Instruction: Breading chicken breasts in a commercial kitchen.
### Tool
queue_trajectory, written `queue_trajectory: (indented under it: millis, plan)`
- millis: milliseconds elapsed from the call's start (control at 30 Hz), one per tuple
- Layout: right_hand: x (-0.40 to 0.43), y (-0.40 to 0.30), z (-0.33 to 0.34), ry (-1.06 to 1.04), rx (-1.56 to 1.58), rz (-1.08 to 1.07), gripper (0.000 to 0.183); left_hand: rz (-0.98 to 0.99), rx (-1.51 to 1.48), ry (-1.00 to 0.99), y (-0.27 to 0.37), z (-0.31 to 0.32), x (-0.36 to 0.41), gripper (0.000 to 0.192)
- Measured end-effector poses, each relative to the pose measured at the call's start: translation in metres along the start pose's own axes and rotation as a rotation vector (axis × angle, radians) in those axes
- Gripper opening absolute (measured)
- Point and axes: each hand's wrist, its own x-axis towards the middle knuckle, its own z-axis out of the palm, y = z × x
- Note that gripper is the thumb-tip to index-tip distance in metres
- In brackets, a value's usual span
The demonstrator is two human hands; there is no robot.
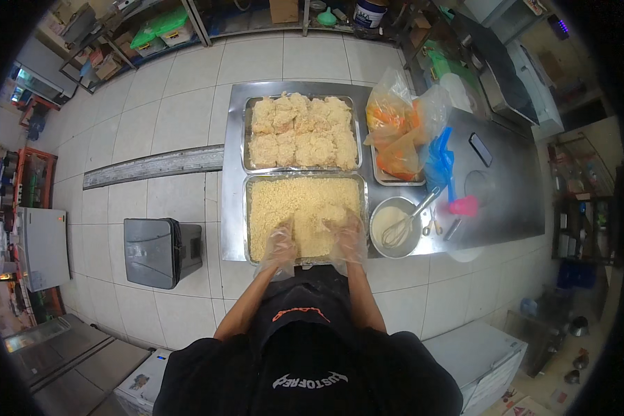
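A metal tray (246, 218) on the steel table holds a deep layer of pale yellow crumbs (275, 195). My left hand (282, 243), in a clear plastic glove, rests in the crumbs at the tray's near left. At its near right is my right hand (347, 236), gloved too and blurred, with crumbs about the fingers; whether either hand grips something is unclear. Behind stands a second metal tray (360, 136) with crumb-coated pieces (304, 148) in rows. To the right, a metal bowl (375, 244) contains pale batter (387, 218) and a wire whisk (395, 233).
Plastic bags of orange contents (395, 130) lie on a smaller tray (390, 181). Further right are a blue plastic bag (439, 161), a pink cup (464, 206), scissors (437, 228) and a phone (481, 149) on the steel table (515, 182). A grey bin (153, 252) stands left.
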Motion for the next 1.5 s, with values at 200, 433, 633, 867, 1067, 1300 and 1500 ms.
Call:
queue_trajectory:
  millis: [200,433,633,867,1067,1300,1500]
  plan:
    - [-0.018,0.082,-0.008,0.172,-0.967,-0.66,0.043,-0.179,-0.203,0.071,0.022,-0.088,-0.001,0.047]
    - [-0.028,0.058,0.035,-0.312,-0.596,0.259,0.036,0.128,-0.355,-0.1,0.006,-0.079,-0.004,0.007]
    - [-0.045,0.084,0.023,-0.198,-0.173,0.265,0.036,0.086,-0.466,-0.058,0.002,-0.072,-0.016,0.006]
    - [-0.033,0.052,-0.014,-0.031,-0.388,0.02,0.054,0.201,0.115,-0.269,0.026,-0.133,0.021,0.02]
    - [0.008,0.08,0.041,0.447,-0.689,-0.178,0.064,-0.135,-0.221,0.064,0.048,-0.085,0.039,0.064]
    - [0.001,0.012,0.0,-0.092,-0.054,0.072,0.077,0.015,-0.342,-0.004,0.022,-0.04,0.012,0.074]
    - [-0.026,0.014,0.021,0.291,-0.771,-0.776,0.04,-0.228,-0.343,-0.366,0.009,-0.105,0.006,0.063]
